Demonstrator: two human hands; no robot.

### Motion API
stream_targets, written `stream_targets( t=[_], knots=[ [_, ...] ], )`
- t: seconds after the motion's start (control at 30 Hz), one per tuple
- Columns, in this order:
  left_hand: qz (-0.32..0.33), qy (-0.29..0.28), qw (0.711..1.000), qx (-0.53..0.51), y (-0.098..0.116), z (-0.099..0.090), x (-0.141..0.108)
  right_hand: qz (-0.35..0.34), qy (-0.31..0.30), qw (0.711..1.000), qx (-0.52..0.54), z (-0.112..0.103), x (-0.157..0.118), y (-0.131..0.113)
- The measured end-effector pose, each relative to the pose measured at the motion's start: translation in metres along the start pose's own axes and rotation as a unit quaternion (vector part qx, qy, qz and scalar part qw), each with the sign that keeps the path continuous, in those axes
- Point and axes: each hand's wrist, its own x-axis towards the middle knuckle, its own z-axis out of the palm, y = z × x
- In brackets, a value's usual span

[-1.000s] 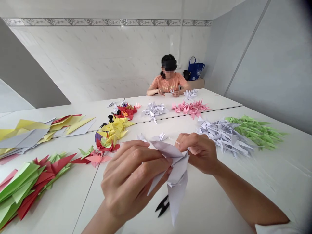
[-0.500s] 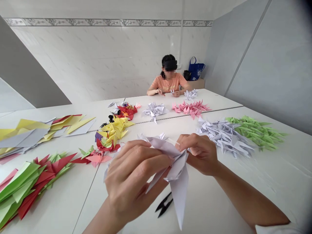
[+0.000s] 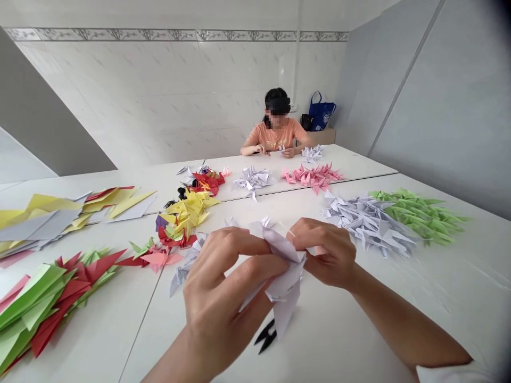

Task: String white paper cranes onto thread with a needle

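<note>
Tabletop below; paper crane seemingly between fingers.

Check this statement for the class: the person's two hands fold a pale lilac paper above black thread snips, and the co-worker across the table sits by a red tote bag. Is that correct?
No: the head view shows a blue tote bag, not a red one, by the co-worker. The left hand and right hand fold the pale lilac paper above the black thread snips, as stated.
</note>
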Motion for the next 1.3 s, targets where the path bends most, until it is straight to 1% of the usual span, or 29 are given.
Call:
stream_targets(
  t=[0.07, 0.13, 0.27, 0.5, 0.67, 0.73, 0.83, 0.9, 0.97, 1.03, 1.17, 1.23, 1.3],
  knots=[
    [0.020, 0.005, 1.000, -0.007, 0.000, 0.001, 0.000, -0.006, 0.005, 1.000, -0.004, 0.001, 0.000, 0.000],
    [0.034, 0.021, 0.999, -0.012, 0.000, 0.003, 0.001, -0.018, 0.015, 1.000, -0.007, 0.002, 0.001, 0.000],
    [0.027, 0.052, 0.997, -0.045, 0.000, 0.006, 0.002, -0.039, 0.034, 0.999, -0.001, 0.003, 0.002, 0.001],
    [0.017, 0.037, 0.998, -0.045, 0.001, 0.004, 0.001, -0.057, 0.040, 0.998, -0.012, 0.002, 0.003, 0.001],
    [0.041, 0.023, 0.999, -0.009, 0.001, 0.003, 0.003, -0.056, 0.033, 0.998, -0.007, 0.002, 0.002, 0.002],
    [0.042, 0.025, 0.999, -0.023, 0.000, 0.004, 0.001, -0.057, 0.035, 0.998, 0.000, 0.002, 0.002, 0.002],
    [0.025, 0.029, 0.997, -0.067, -0.003, 0.005, -0.001, -0.052, 0.037, 0.998, 0.015, 0.002, 0.001, 0.003],
    [0.019, 0.020, 0.997, -0.077, -0.003, 0.004, -0.001, -0.043, 0.040, 0.998, 0.030, 0.003, 0.000, 0.003],
    [0.019, 0.008, 0.997, -0.068, -0.003, 0.002, 0.000, -0.019, 0.043, 0.997, 0.056, 0.004, -0.001, 0.001],
    [0.005, 0.003, 0.998, -0.068, -0.004, 0.000, 0.001, 0.026, 0.039, 0.995, 0.086, 0.005, -0.002, 0.000],
    [-0.065, 0.017, 0.992, -0.107, -0.006, 0.001, 0.000, 0.146, 0.000, 0.978, 0.149, 0.005, -0.004, -0.002],
    [-0.093, 0.022, 0.988, -0.125, -0.008, 0.002, -0.002, 0.187, -0.014, 0.966, 0.179, 0.005, -0.005, -0.003],
    [-0.109, 0.023, 0.985, -0.131, -0.009, 0.002, -0.004, 0.215, -0.016, 0.956, 0.199, 0.004, -0.005, -0.004]
  ],
)
